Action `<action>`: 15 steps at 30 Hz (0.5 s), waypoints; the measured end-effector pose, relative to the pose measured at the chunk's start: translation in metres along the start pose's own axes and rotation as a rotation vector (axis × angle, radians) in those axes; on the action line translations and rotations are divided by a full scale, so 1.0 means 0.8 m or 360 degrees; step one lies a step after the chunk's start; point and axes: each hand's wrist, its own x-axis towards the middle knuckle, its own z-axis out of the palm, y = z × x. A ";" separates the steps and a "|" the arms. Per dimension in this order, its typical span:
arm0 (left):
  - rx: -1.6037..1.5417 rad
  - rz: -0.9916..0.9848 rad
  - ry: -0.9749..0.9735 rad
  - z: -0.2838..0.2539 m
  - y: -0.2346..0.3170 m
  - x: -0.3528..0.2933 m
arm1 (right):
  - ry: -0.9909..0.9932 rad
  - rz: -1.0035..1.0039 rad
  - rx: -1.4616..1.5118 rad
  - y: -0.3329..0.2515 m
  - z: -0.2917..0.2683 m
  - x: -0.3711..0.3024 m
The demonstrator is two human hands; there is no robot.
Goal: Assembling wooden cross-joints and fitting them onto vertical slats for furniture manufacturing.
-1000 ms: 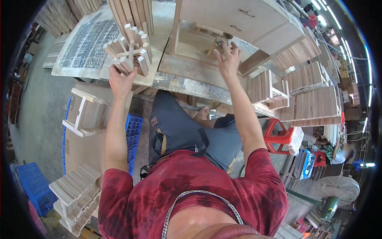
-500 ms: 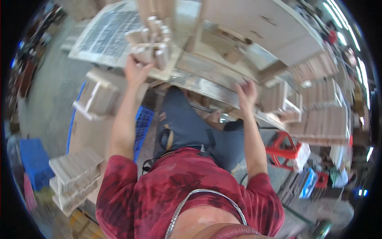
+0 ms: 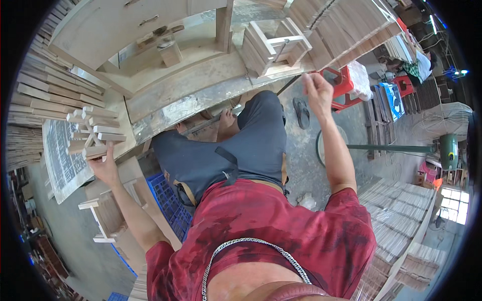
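Note:
At the left, my left hand (image 3: 104, 166) is closed around the end of a pale wooden block (image 3: 94, 152), thumb on one side and fingers behind. That block is the nearest of a loose pile of short wooden pieces (image 3: 107, 122), which lies at the left end of the workbench. My right hand (image 3: 320, 94) is raised at the right, apart from the bench, above the floor near a red stool (image 3: 343, 86). Its fingers are curled together; whether anything small is between them I cannot make out.
The wooden workbench (image 3: 191, 108) carries a fixture with a wooden block (image 3: 169, 53) under a large board (image 3: 130, 25). A small wooden frame assembly (image 3: 276, 47) stands on its right. Blue crate (image 3: 168, 203), sandal (image 3: 301, 113), fan (image 3: 448, 150) and stacked wood strips (image 3: 386, 215) surround me.
My view and body have turned to the right, so the bench now appears farther left. My left hand remains at the block pile; my right hand has moved away from the bench, toward the stool.

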 end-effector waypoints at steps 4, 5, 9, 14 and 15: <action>0.0245 0.0051 -0.0012 -0.030 -0.026 -0.007 | 0.0007 -0.0199 -0.0523 -0.003 -0.039 0.054; 0.0504 0.0028 0.0017 -0.054 -0.018 -0.023 | -0.0076 -0.0289 -0.0752 -0.015 -0.037 0.074; 0.1020 -0.0046 0.0206 -0.121 0.082 -0.076 | -0.0513 -0.0497 -0.1905 -0.035 -0.027 0.156; 0.1806 -0.0371 0.0262 -0.242 0.178 -0.080 | -0.0912 -0.1290 -0.1262 0.024 -0.067 0.218; 0.1841 -0.0430 0.0349 -0.264 0.171 -0.085 | -0.0938 -0.1381 -0.1201 0.013 -0.035 0.235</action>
